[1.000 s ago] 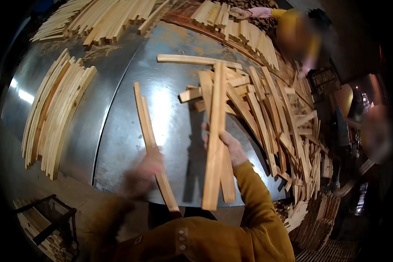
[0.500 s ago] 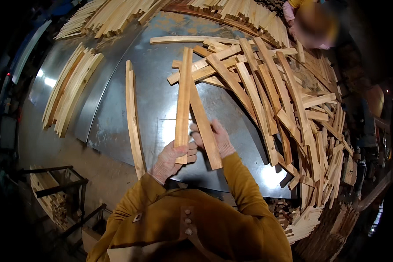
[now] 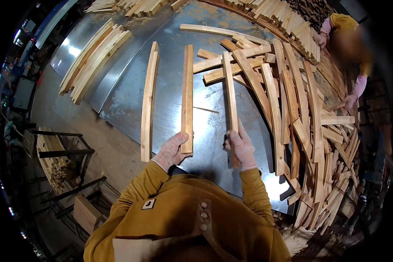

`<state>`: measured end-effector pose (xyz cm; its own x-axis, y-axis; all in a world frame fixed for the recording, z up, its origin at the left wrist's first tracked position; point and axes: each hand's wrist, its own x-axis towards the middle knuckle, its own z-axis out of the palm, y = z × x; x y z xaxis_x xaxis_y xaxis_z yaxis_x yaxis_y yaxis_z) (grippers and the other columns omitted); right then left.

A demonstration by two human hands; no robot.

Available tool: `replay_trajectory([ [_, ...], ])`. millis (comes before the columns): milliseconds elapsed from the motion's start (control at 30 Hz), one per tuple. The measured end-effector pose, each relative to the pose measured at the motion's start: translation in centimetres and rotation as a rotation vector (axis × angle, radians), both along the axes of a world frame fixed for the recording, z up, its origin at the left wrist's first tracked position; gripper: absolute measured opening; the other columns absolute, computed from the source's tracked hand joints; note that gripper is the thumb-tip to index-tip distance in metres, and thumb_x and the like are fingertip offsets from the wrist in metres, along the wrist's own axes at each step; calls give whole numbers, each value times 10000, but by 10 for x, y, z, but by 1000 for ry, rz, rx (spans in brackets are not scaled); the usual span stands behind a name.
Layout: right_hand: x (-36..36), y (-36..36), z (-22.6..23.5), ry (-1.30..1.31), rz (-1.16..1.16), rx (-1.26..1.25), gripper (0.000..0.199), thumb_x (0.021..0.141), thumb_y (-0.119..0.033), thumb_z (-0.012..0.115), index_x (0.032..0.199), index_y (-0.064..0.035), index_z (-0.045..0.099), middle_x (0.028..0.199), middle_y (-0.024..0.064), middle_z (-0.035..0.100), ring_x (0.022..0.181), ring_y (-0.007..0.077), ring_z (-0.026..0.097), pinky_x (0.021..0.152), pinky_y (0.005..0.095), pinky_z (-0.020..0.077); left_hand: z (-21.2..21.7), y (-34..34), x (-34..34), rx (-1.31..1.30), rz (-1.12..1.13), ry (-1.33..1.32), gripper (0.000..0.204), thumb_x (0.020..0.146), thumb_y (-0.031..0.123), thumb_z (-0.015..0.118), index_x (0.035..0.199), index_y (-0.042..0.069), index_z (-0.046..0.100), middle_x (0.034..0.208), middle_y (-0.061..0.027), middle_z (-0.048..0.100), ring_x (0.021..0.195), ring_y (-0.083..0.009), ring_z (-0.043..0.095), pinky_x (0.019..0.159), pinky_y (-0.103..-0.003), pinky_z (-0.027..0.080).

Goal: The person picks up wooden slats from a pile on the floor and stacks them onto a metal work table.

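Note:
My gloved left hand (image 3: 174, 149) grips the near end of a flat wooden strip (image 3: 187, 96), which points away from me over the metal table (image 3: 126, 94). To its right, my gloved right hand (image 3: 241, 146) is closed around a second wooden strip (image 3: 229, 94), turned so that a narrow side faces up. The far end of that strip overlaps the heap in view. Just left of my left hand, a pair of wooden strips (image 3: 149, 102) lies side by side on the table.
A loose, crisscrossed heap of wooden strips (image 3: 312, 131) covers the table's right side. Neat bundles lie at the far left (image 3: 96, 61) and far edge. A co-worker's hands (image 3: 322, 40) are at the upper right. A black metal rack (image 3: 65, 153) holding wood stands at lower left.
Both hands have moved apart, the right one further right with its strip. That strip has turned from broad face to narrow side. The view has shifted, bringing more of the co-worker in.

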<state>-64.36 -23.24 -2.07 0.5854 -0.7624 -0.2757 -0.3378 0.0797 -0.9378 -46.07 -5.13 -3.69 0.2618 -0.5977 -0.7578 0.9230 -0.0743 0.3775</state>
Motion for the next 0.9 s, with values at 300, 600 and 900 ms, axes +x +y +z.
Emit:
replay_trajectory([
  [300,94,45,-10,93,375,185,725,808,-431,604,1376,-39,384,1233,247,545,1143,381,527,946,399,415,-19,26,-18,-61,-744,-140,515,840,347,679,1234,54,526,1110,-134,597,1028,-283,571,851,-478,484],
  [600,135,22,95,316,983,-813,464,807,-207,662,1238,-74,551,1033,143,647,919,315,624,817,381,506,168,31,171,712,-1133,-2452,567,721,445,709,1135,87,560,1107,-131,558,1081,-288,525,898,-418,449],
  [900,94,5,-10,740,-99,-760,855,782,-292,676,1450,-15,219,1384,283,356,1277,415,364,1042,447,342,91,89,418,1293,-981,-1936,451,828,493,589,951,59,597,841,-90,605,803,-256,629,645,-402,511],
])
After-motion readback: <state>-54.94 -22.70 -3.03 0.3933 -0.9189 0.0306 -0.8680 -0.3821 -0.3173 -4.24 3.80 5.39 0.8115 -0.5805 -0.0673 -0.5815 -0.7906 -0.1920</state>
